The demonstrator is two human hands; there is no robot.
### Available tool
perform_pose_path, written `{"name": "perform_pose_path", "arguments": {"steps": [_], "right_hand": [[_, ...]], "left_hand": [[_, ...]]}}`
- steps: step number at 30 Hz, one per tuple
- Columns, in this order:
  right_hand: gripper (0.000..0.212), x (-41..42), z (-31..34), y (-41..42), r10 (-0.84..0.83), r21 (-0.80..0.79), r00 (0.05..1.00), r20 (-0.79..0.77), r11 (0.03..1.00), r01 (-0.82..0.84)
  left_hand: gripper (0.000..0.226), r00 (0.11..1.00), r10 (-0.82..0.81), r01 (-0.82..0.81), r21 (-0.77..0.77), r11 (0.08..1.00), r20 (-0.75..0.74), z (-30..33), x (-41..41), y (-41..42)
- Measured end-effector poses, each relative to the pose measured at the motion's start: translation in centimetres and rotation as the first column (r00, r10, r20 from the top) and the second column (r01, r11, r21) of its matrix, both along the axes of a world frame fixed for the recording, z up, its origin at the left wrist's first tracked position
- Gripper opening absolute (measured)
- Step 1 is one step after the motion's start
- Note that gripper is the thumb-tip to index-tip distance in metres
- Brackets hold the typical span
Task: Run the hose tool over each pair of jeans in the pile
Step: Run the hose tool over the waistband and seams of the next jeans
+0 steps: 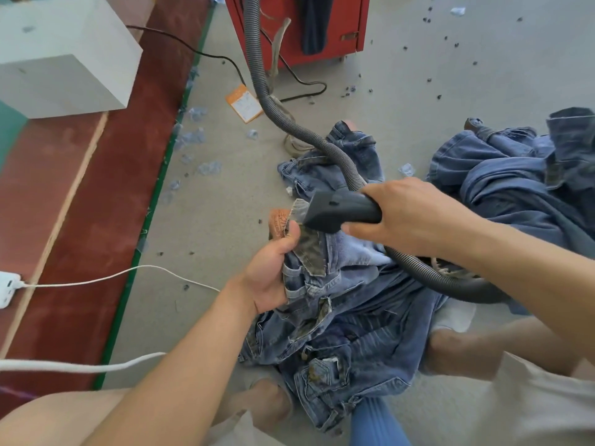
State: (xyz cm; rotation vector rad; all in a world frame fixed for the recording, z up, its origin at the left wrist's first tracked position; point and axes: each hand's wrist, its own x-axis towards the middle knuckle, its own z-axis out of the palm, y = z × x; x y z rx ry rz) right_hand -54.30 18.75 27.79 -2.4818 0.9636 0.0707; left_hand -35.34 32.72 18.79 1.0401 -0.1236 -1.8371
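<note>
My left hand [273, 272] grips the bunched waistband of a pair of blue jeans [335, 320] that lies over my lap and the floor. An orange leather label [279, 224] sticks up above my thumb. My right hand [415, 214] holds the dark handle of the hose tool [338, 212], whose nozzle touches the waistband next to the label. The ribbed grey hose [273, 101] runs from the handle up to a red machine and also loops under my right forearm. Another pair of jeans [335, 162] lies on the floor behind the tool. A pile of darker jeans [515, 178] sits at the right.
A red machine [296, 27] stands at the top, with a black cable [302, 82] beside it. A white box [61, 56] stands at the upper left. A white cord [128, 273] leads to a power strip [8, 288]. Plastic scraps and a card [244, 104] litter the grey floor.
</note>
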Motion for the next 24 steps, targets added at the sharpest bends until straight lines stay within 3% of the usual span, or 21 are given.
{"name": "perform_pose_path", "arguments": {"steps": [7, 15, 20, 24], "right_hand": [[0.038, -1.1, 1.3, 0.1, 0.055, 0.159, 0.996, -0.074, 0.986, -0.043], [0.03, -0.5, 1.4, -1.4, -0.022, 0.104, 0.999, -0.037, 0.994, 0.026], [0.036, -1.5, 2.1, -1.6, 0.099, 0.144, 0.988, -0.123, 0.986, -0.081], [0.032, -0.3, 0.8, -0.9, 0.079, 0.08, 0.995, -0.067, 0.994, -0.074]], "left_hand": [[0.055, 0.999, 0.054, -0.054, -0.022, 0.998, -0.003, 1.2, 0.2, -0.2], [0.059, 0.998, -0.061, 0.061, 0.026, 0.998, 0.002, 1.0, 0.0, 0.0], [0.05, 0.997, -0.068, 0.068, 0.006, 0.998, 0.035, 1.2, 0.6, -0.1], [0.058, 0.992, -0.119, 0.117, 0.043, 0.992, 0.036, 0.7, 0.7, 0.0]]}}
